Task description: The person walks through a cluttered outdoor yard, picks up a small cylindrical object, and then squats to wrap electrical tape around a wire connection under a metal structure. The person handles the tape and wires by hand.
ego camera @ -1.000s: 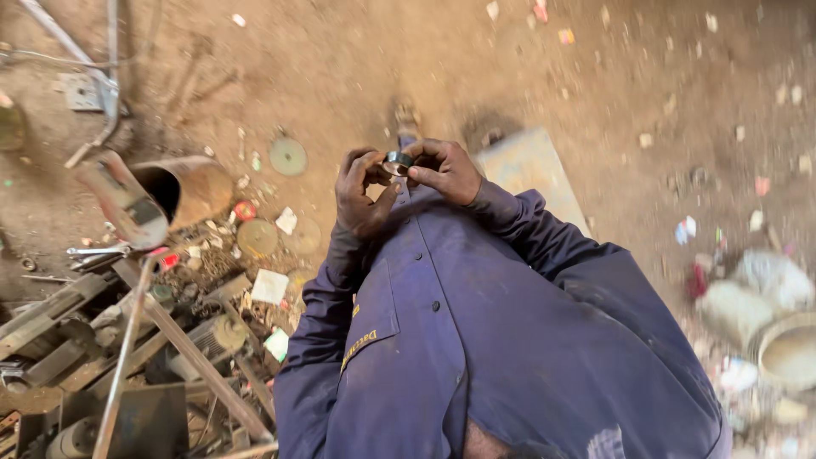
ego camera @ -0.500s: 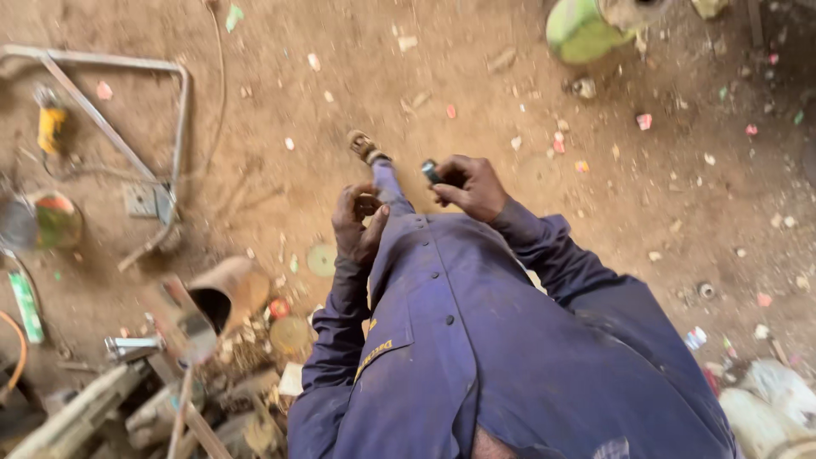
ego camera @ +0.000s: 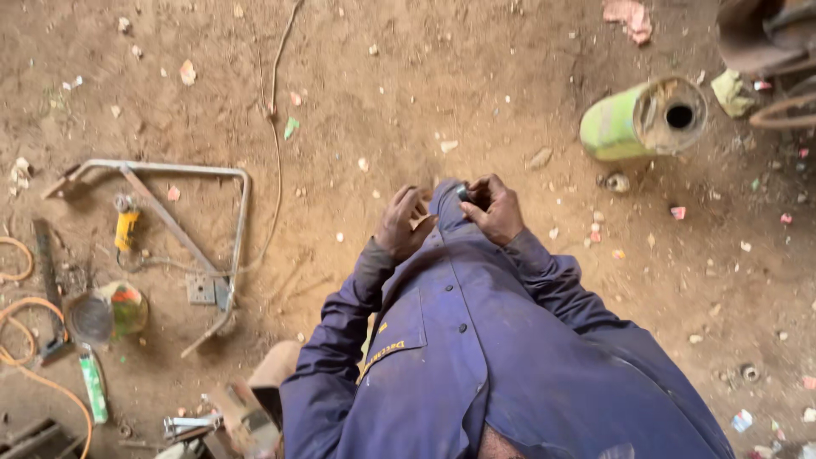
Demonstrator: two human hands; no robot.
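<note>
I look down my blue work shirt (ego camera: 476, 340) at both hands held in front of my chest over a dirt floor. My right hand (ego camera: 491, 209) pinches a small dark metal part (ego camera: 463, 193) between its fingertips. My left hand (ego camera: 401, 223) is beside it with fingers spread and curled, touching the shirt's front edge; whether it holds anything I cannot tell.
A green metal cylinder (ego camera: 643, 119) lies at the upper right. On the left lie a bent metal frame (ego camera: 183, 217), a yellow angle grinder (ego camera: 126, 225), a round can (ego camera: 106, 313), orange cable (ego camera: 25, 340) and scrap pieces (ego camera: 234, 416). Small litter dots the dirt.
The view has swung forward and left: the scrap pile has slid out of view while the frame, grinder and green cylinder came in. My hands have parted slightly.
</note>
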